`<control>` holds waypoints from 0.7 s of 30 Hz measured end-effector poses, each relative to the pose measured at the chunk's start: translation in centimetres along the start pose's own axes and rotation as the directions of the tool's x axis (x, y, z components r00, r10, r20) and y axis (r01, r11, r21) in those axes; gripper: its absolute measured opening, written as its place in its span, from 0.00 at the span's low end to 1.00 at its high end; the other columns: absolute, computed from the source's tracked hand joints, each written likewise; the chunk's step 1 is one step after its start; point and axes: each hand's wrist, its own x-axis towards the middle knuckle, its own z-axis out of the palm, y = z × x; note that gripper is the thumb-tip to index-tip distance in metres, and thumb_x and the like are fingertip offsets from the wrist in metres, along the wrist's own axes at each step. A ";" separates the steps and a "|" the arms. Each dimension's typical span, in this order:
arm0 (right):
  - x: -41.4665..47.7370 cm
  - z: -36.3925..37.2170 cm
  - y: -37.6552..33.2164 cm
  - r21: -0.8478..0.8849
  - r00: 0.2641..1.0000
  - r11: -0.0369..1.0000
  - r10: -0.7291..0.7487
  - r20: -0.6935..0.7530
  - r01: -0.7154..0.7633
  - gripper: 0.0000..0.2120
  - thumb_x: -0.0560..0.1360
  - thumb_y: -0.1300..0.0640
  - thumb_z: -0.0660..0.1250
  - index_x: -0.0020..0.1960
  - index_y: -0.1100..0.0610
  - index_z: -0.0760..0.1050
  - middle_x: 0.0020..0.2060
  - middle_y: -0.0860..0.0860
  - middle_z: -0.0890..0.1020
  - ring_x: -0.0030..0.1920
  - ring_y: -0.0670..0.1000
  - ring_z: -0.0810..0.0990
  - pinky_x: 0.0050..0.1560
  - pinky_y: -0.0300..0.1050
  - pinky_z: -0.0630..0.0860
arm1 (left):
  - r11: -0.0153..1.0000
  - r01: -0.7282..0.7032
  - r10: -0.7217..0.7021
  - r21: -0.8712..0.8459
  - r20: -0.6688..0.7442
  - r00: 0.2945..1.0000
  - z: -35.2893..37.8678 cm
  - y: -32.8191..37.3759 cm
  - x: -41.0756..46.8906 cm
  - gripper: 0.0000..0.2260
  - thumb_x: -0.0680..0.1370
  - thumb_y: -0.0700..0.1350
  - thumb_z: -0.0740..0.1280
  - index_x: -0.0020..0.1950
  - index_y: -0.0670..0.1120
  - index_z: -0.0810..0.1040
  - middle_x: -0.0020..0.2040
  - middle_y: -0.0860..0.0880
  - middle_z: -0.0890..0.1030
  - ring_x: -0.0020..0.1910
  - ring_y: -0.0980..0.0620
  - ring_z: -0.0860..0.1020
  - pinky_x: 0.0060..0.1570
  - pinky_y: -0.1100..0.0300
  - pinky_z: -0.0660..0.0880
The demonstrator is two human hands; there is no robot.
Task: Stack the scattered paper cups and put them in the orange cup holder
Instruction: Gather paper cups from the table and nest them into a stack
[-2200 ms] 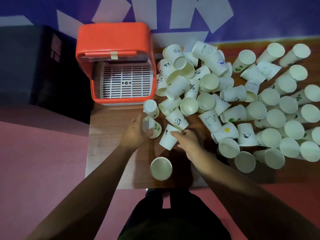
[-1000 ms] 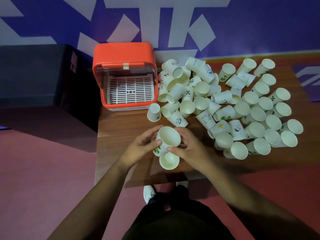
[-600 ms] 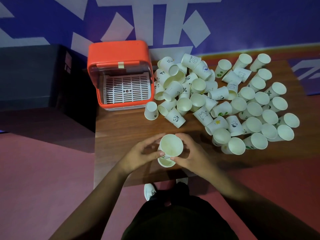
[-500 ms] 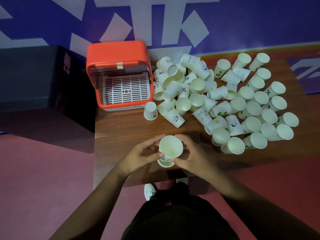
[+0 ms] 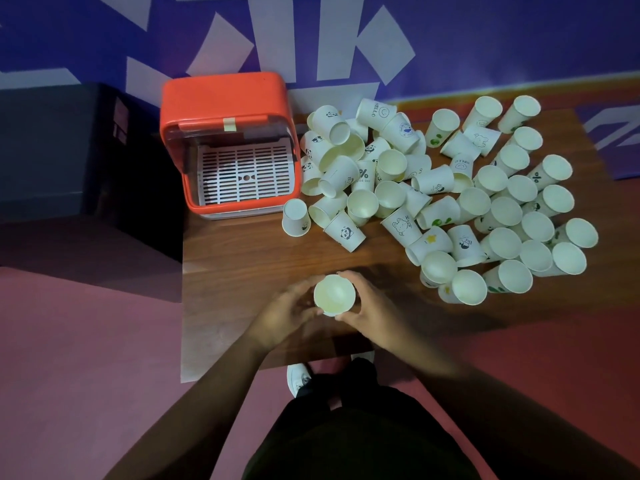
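Both on it: the left hand (image 5: 284,313) and right hand (image 5: 372,306) curl round the small stack of white paper cups (image 5: 334,294), mouth up, between them at the near edge of the brown wooden table (image 5: 242,271). Press straight down, rims level, gently; thin paper likely buckles. The orange plastic cup holder (image 5: 221,98) sits far left, the loose white cups (image 5: 440,216) far right.

In front of you is a dark wooden table (image 5: 242,258) with a wood-grain top. Behind the table runs a deep blue wall (image 5: 519,36) marked with large white angular shapes (image 5: 381,46), and a pale strip (image 5: 554,85) lines its foot. To the table's left, against that wall, you have a dark grey box-like cabinet (image 5: 52,150). Around the table the floor (image 5: 86,341) is dull reddish pink, with a darker shadowed band to the table's left. The light is dim.
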 end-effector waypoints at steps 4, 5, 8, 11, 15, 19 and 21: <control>2.0 -0.6 0.0 0.063 0.999 0.998 0.024 -0.048 -0.021 0.38 0.68 0.52 0.79 0.73 0.46 0.64 0.69 0.43 0.72 0.69 0.47 0.71 0.67 0.46 0.71 | 0.995 0.012 -0.017 -0.098 -0.049 0.999 0.0 0.9 1.9 0.26 0.79 0.37 0.71 0.73 0.56 0.72 0.71 0.53 0.77 0.68 0.57 0.75 0.69 0.62 0.73; 2.5 -0.9 0.0 0.073 0.998 0.997 0.024 -0.053 -0.020 0.38 0.68 0.52 0.79 0.72 0.46 0.64 0.69 0.44 0.72 0.68 0.47 0.71 0.67 0.46 0.71 | 0.993 0.015 -0.021 -0.116 -0.046 0.999 -0.1 1.3 2.4 0.26 0.79 0.36 0.71 0.73 0.57 0.72 0.70 0.54 0.77 0.67 0.57 0.76 0.68 0.64 0.73; 3.2 -2.1 0.1 0.080 1.000 0.997 0.022 0.006 -0.022 0.39 0.67 0.49 0.79 0.73 0.45 0.63 0.69 0.43 0.71 0.68 0.46 0.70 0.68 0.48 0.70 | 0.992 0.023 -0.025 -0.126 -0.017 1.000 -0.5 1.6 3.4 0.24 0.79 0.36 0.72 0.73 0.51 0.73 0.69 0.52 0.77 0.65 0.62 0.76 0.63 0.72 0.71; 3.6 -4.0 0.6 0.110 0.991 0.989 0.082 0.104 -0.093 0.39 0.68 0.44 0.77 0.73 0.42 0.63 0.68 0.39 0.68 0.68 0.43 0.67 0.69 0.47 0.67 | 0.994 0.060 -0.063 -0.091 -0.023 0.998 -1.8 1.4 3.8 0.21 0.79 0.40 0.72 0.70 0.51 0.74 0.66 0.56 0.77 0.62 0.71 0.74 0.60 0.74 0.70; 6.0 -6.9 1.0 0.156 0.989 0.978 0.145 -0.008 -0.142 0.29 0.73 0.45 0.72 0.70 0.49 0.68 0.64 0.45 0.73 0.64 0.44 0.72 0.64 0.45 0.70 | 0.988 0.127 -0.142 -0.084 -0.206 0.968 -4.5 1.2 5.5 0.17 0.80 0.43 0.72 0.68 0.48 0.75 0.64 0.50 0.76 0.59 0.52 0.78 0.51 0.70 0.75; 10.4 -7.5 0.8 0.019 0.985 0.990 0.141 -0.098 -0.139 0.24 0.73 0.49 0.71 0.66 0.56 0.72 0.58 0.48 0.77 0.58 0.48 0.76 0.56 0.45 0.72 | 0.972 0.209 -0.141 0.106 -0.447 0.883 -6.9 1.3 9.0 0.24 0.76 0.50 0.76 0.69 0.46 0.73 0.66 0.46 0.76 0.67 0.46 0.74 0.63 0.49 0.75; 12.5 -6.8 1.0 -0.058 0.983 0.984 0.164 -0.087 -0.169 0.20 0.73 0.50 0.71 0.61 0.58 0.74 0.53 0.50 0.78 0.52 0.49 0.77 0.48 0.44 0.71 | 0.958 0.261 -0.172 0.121 -0.487 0.856 -7.3 2.1 10.9 0.30 0.74 0.52 0.77 0.71 0.45 0.71 0.70 0.45 0.74 0.69 0.46 0.73 0.65 0.51 0.73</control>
